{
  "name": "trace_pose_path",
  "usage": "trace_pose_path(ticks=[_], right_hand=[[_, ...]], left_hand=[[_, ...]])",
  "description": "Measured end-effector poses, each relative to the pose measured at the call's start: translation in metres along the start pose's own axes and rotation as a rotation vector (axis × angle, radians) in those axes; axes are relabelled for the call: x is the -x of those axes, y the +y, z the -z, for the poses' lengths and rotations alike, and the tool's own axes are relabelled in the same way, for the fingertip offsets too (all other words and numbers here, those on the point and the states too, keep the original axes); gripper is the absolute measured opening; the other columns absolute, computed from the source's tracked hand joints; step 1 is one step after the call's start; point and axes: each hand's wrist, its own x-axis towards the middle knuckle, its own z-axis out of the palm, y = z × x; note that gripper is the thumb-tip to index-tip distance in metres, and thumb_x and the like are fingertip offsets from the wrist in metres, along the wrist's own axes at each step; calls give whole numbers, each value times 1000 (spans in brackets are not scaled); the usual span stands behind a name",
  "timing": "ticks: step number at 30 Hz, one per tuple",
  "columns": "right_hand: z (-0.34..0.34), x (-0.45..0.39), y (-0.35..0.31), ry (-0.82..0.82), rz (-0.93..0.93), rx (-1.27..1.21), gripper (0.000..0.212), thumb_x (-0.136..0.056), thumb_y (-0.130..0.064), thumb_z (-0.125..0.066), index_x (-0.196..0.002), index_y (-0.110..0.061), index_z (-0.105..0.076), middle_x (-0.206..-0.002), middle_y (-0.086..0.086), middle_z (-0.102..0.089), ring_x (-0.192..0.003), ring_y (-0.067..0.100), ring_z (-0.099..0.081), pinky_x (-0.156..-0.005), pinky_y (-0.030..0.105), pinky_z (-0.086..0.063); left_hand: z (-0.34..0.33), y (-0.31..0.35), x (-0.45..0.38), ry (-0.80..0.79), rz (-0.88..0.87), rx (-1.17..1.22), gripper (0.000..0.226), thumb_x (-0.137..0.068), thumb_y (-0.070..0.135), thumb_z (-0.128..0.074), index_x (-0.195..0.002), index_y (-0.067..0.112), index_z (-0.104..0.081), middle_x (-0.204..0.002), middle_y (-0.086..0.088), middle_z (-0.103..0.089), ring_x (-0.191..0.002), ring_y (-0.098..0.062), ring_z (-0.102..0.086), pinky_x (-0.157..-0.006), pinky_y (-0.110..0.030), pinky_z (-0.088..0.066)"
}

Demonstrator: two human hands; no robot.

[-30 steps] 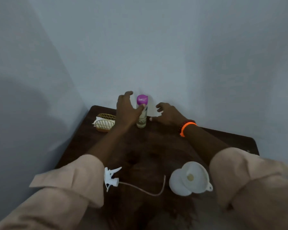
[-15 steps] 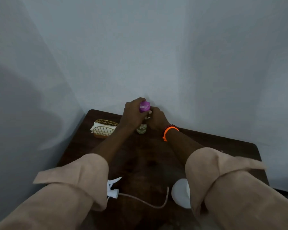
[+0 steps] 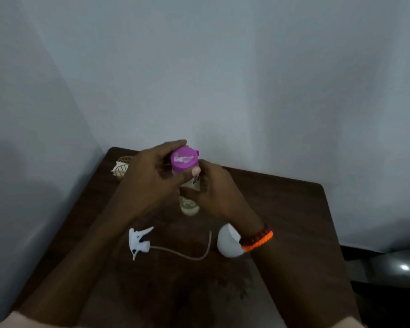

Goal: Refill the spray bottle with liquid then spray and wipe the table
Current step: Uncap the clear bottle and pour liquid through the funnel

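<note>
1. At the tabletop's far left corner: a small wire basket holding white paper, untouched.
2. Left hand: grip clenched on the purple cap of the liquid bottle.
3. Right hand: grip clenched round the bottle's body, held over the tabletop's far middle.
4. Near middle: detached spray head with tube, and white funnel.
5. Judgement: uncapping in hand; next, twist the cap off while the body is steadied. Spray bottle itself not seen.

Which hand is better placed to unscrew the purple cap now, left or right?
Left, probably. The left hand already has its fingers around the purple cap, while the right hand grips the bottle body below and can steady it.
</note>
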Motion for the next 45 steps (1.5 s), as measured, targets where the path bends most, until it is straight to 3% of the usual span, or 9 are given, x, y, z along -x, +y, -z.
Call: trace_pose_path(ticks=[5, 9, 18, 21, 24, 27, 33, 39, 45], right_hand=[[-12, 90, -14, -3, -65, -141, 49, -78, -32, -83, -121, -21, -64, -108, -10, -74, -96, 2, -69, -83, 24, -57], [-25, 150, -11, 22, -156, -238, 48, -77, -32, -84, -120, -24, -65, -108, -15, -73, -101, -2, -68, -85, 18, -55], [-41, 220, 4, 304, -283, -49, 42, -77, -40, -69, -116, -24, -67, -106, -9, -73, -99, 11, -70, -84, 37, -59], [-22, 222, 9, 304, -279, -98, 29, -84, -28, -74, -112, -29, -66, -105, -11, -74, -98, 9, -70, -82, 37, -59], [-3, 220, 3, 327, -228, -124, 38, -81, -50, -75, -109, -26, -72, -101, -16, -76, -94, 2, -72, -79, 30, -59], [0, 220, -1, 310, -246, -92, 36, -77, -48, -81, -105, -27, -72, -95, -17, -76, -88, 1, -72, -74, 25, -58], [-2, 225, 0, 275, -210, -76, 38, -76, -30, -85, -111, -27, -70, -99, -15, -76, -92, 3, -72, -77, 32, -58], [-14, 227, 2, 305, -182, -88, 22, -80, -17, -67, -102, -18, -70, -90, -8, -74, -82, 12, -70, -68, 31, -56], [-11, 232, 5, 302, -241, -98, 42, -78, -37, -83, -116, -28, -69, -106, -18, -75, -97, 1, -71, -80, 31, -59]], left_hand=[[-12, 7, 67, -238, 91, 272, 65, -82, 17, -77, -143, 21, -56, -138, 11, -66, -126, -9, -64, -87, -31, -63], [-28, 9, 111, -326, 153, 319, 59, -80, 15, -78, -136, 23, -60, -134, 11, -69, -124, -12, -66, -85, -46, -63], [-91, 21, 168, 71, 153, 184, 57, -57, 49, -90, -110, 39, -70, -111, 26, -73, -108, 1, -69, -88, -16, -57], [-103, 32, 189, 96, 75, 139, 61, -68, 48, -89, -123, 31, -69, -118, 23, -73, -113, -2, -69, -94, -25, -56], [-103, 27, 200, 229, 31, 154, 44, -74, 33, -87, -115, 30, -71, -109, 15, -78, -104, -7, -74, -92, -40, -61], [-96, 23, 184, 221, 125, 229, 57, -68, 35, -91, -119, 36, -66, -117, 12, -74, -110, -10, -72, -94, -46, -60], [-87, 26, 156, -122, 127, 228, 90, -58, 61, -89, -139, 46, -52, -141, 24, -59, -133, -3, -56, -106, -38, -54], [-106, 41, 165, -135, 61, 184, 87, -65, 53, -88, -141, 47, -45, -141, 44, -46, -130, 17, -46, -94, -3, -46], [-89, 18, 179, -17, 27, 240, 69, -77, 20, -88, -138, 27, -57, -128, 6, -71, -124, -16, -66, -101, -35, -56]])
